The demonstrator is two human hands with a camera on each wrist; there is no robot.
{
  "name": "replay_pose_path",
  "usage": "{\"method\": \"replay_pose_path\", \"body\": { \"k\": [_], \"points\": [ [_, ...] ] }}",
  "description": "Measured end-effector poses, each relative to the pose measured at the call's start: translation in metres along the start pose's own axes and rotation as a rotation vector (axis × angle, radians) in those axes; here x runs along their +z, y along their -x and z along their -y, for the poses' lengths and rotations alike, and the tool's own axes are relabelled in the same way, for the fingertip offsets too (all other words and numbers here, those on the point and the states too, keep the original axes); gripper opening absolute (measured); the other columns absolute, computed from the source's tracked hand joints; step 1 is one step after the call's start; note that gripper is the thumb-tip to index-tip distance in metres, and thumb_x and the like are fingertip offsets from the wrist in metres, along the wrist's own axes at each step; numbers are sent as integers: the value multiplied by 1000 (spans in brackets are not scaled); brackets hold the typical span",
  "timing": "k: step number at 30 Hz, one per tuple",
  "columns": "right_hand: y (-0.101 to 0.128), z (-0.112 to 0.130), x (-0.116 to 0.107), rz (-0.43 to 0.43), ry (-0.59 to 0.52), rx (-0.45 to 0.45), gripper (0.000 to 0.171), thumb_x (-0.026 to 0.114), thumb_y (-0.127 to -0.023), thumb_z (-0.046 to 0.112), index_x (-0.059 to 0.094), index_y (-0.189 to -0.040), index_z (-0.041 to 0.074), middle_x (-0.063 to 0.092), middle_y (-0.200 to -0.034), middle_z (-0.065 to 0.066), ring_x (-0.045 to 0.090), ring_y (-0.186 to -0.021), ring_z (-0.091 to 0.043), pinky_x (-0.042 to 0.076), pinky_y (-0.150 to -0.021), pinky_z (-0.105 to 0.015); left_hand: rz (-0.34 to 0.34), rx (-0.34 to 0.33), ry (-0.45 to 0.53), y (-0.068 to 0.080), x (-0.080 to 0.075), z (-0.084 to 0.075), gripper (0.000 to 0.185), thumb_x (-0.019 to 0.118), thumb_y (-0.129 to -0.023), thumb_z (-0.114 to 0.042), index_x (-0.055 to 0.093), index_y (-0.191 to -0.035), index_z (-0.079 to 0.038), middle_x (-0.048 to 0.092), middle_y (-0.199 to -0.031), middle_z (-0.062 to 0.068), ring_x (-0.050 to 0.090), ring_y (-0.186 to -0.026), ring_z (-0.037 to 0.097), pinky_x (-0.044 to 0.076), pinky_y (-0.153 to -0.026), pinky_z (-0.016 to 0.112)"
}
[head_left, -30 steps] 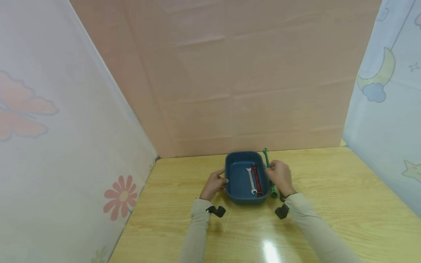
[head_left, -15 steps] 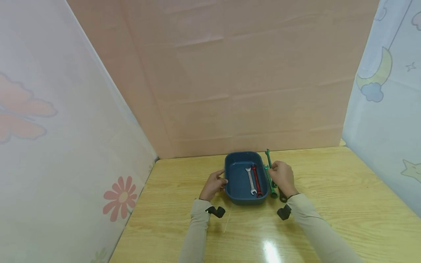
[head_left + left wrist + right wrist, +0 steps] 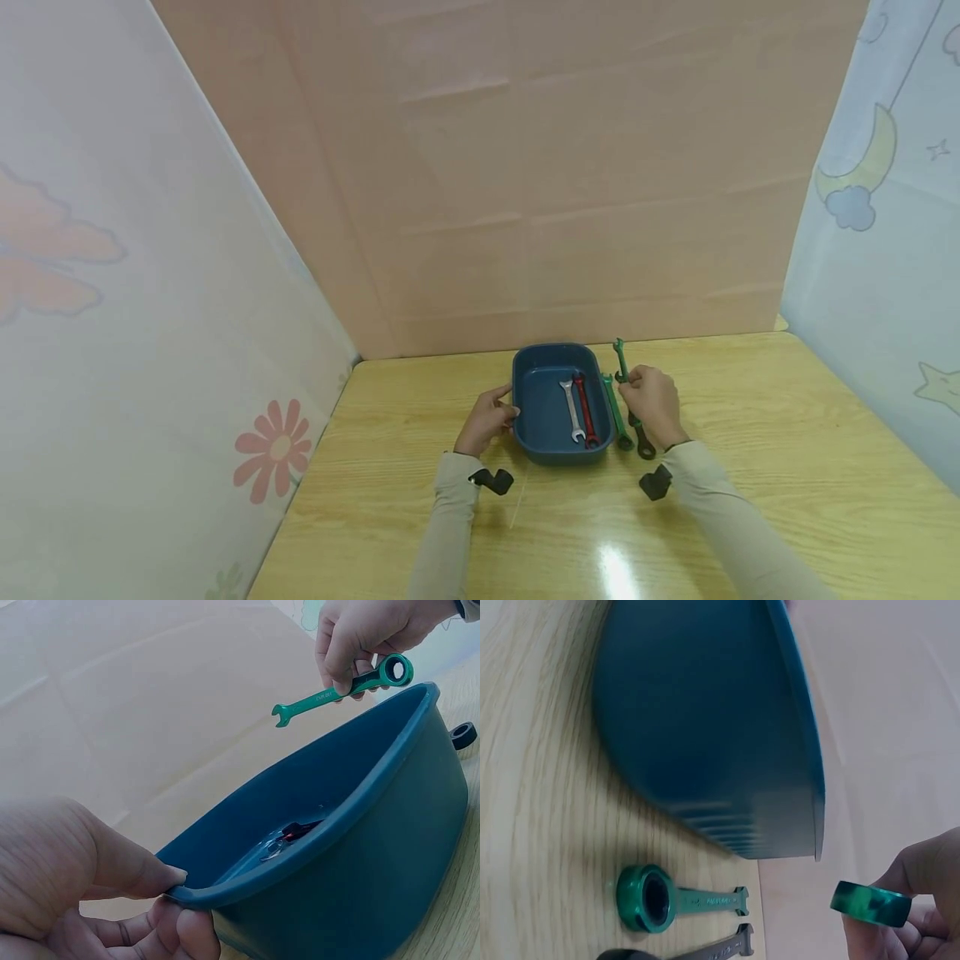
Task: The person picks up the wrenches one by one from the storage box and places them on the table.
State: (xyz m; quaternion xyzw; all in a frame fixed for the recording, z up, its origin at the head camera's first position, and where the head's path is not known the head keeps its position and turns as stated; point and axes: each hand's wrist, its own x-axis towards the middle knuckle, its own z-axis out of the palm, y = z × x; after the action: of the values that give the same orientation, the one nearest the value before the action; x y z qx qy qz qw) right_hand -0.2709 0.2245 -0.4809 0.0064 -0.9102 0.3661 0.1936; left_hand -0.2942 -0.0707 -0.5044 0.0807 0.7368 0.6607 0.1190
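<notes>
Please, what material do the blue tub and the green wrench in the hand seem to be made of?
The blue tub looks like moulded plastic: smooth, slightly glossy walls with a rounded rolled rim. The green wrench, pinched by the right hand, is probably metal with a green coating; its ring end shows a dark inner part.

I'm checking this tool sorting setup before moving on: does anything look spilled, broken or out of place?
Nothing stands out. The silver wrench and red wrench lie neatly in the blue bin; a green wrench and a dark wrench lie beside it on the table, and the right hand holds another green one.
</notes>
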Motion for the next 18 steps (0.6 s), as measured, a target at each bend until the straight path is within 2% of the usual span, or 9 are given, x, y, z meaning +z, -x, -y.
{"method": "replay_pose_path", "body": {
  "k": [9, 15, 18],
  "points": [
    [5, -8, -5, 34, 1, 38, 20, 60, -86, 4, 67, -94, -13, 70, -90, -31, 70, -74, -41, 55, -56, -43, 0, 5, 4, 1, 0, 1, 63, 56, -92, 5, 38, -152, 1, 61, -71, 10, 55, -55, 11, 46, -57, 32],
    [8, -13, -9, 56, 17, 53, 25, 59, -86, 4, 66, -99, -16, 69, -92, -32, 68, -62, -30, 51, -48, -36, -7, 5, 2, 1, 1, 0, 62, 56, -91, 5, 40, -151, 1, 61, -71, 9, 55, -56, 11, 45, -57, 32],
    [9, -16, -10, 67, 26, 63, 27, 58, -86, 4, 66, -101, -17, 68, -96, -33, 67, -61, -28, 50, -47, -33, -8, 8, -1, 2, 1, -1, 62, 55, -91, 6, 39, -151, 1, 60, -70, 9, 54, -55, 11, 45, -57, 32]
  ]
}}
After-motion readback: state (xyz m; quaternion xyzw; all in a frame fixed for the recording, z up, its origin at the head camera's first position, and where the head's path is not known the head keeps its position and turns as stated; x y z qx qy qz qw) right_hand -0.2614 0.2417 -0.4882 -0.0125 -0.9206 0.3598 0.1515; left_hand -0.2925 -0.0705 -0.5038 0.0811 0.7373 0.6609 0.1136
